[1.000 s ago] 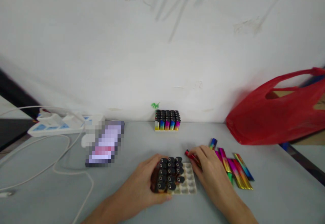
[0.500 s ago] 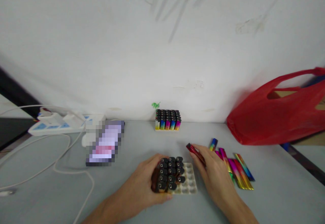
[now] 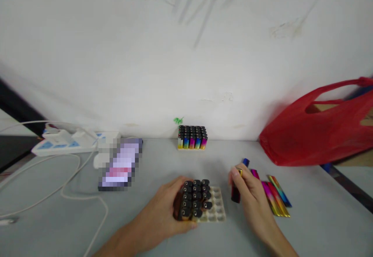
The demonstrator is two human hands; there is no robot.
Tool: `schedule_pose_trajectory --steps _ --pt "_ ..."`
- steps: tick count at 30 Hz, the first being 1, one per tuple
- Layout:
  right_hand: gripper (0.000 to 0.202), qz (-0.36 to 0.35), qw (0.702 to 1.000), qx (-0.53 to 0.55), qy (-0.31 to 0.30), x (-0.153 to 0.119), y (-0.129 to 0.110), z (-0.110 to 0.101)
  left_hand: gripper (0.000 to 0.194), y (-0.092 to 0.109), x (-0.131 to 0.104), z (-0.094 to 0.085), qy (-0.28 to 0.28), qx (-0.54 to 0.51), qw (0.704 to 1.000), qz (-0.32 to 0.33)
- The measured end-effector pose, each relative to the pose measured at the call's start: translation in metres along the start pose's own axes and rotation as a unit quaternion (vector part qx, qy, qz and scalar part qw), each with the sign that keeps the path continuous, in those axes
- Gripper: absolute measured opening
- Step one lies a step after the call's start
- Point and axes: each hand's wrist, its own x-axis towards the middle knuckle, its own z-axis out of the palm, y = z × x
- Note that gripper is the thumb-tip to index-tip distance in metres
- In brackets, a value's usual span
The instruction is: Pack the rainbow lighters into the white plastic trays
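A white tray (image 3: 218, 206) with round hollows stands on the table, its left part filled with upright black-topped lighters (image 3: 196, 196). My left hand (image 3: 166, 206) is wrapped round the left side of this group. To the right of the tray, my right hand (image 3: 247, 187) pinches a dark red lighter (image 3: 235, 194) with a gold end, held upright with its dark end down. Several shiny coloured lighters (image 3: 275, 198) lie on the table beyond my right hand, partly hidden by it.
A second block of upright lighters (image 3: 192, 138) stands by the wall. A red bag (image 3: 314, 132) is at the right. Leftward are a phone (image 3: 124, 161), a power strip (image 3: 67, 144) and white cables (image 3: 101, 200).
My right hand has shifted slightly right and turned the dark red lighter from a slant to upright, dark end down. My left hand stays round the group in the tray.
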Motion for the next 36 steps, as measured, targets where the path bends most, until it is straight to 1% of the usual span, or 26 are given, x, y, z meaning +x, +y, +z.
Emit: schedule_pose_trajectory --steps 2,4,6,7,9,11,13,16,20,23,28,31,34,36 --pt "0.053 0.019 0.999 0.035 -0.006 0.0005 -0.0011 0.0008 0.062 -0.0005 -0.0004 -0.0001 0.001 -0.001 1.0 0.005" --pt "0.048 0.037 0.995 0.089 -0.021 0.0011 -0.0023 0.002 0.061 -0.0013 -0.0001 0.0 0.001 -0.002 1.0 0.011" --pt "0.042 0.061 0.984 0.162 -0.038 0.0014 -0.0028 0.0031 0.062 -0.0022 0.0007 0.0 -0.002 -0.005 1.0 0.01" --pt "0.043 0.074 0.976 0.198 -0.048 0.0015 -0.0027 0.0035 0.062 -0.0027 0.0012 0.0001 -0.003 -0.007 1.0 0.01" --pt "0.05 0.101 0.96 0.251 -0.067 0.0016 -0.002 0.004 0.064 -0.0037 0.0018 0.0001 0.0 -0.004 1.0 0.015" --pt "0.06 0.126 0.949 0.277 -0.078 0.0021 -0.0019 0.0042 0.065 -0.0045 0.0018 0.0001 0.002 -0.002 1.0 0.021" --pt "0.063 0.143 0.94 0.299 -0.079 0.0029 -0.0032 0.0044 0.064 -0.0047 0.0012 0.0001 0.003 -0.004 1.0 0.025" --pt "0.06 0.145 0.935 0.315 -0.069 0.0035 -0.007 0.0041 0.06 -0.0042 0.0 0.0001 0.001 -0.004 1.0 0.019" --pt "0.055 0.131 0.955 0.268 -0.003 0.0027 -0.0092 0.0017 0.059 -0.0039 -0.0003 0.0 -0.001 -0.007 1.0 0.004" --pt "0.054 0.139 0.953 0.268 0.019 0.0025 -0.0071 0.0008 0.06 -0.0039 0.0002 0.0001 0.0 -0.003 1.0 0.01" --pt "0.049 0.132 0.941 0.31 0.028 0.0039 -0.0027 0.0037 0.06 -0.0031 0.0011 0.0005 0.002 0.0 1.0 0.005" --pt "0.043 0.132 0.936 0.325 0.013 0.0047 -0.001 0.0044 0.061 -0.0033 0.0017 0.0005 -0.004 -0.007 1.0 0.004" --pt "0.034 0.152 0.926 0.344 -0.005 0.005 -0.0015 0.0031 0.06 -0.0038 0.0021 0.0007 -0.007 -0.018 1.0 0.011" --pt "0.036 0.167 0.914 0.369 -0.015 0.005 -0.0037 0.0019 0.06 -0.0035 0.002 0.0008 -0.007 -0.022 1.0 0.012"
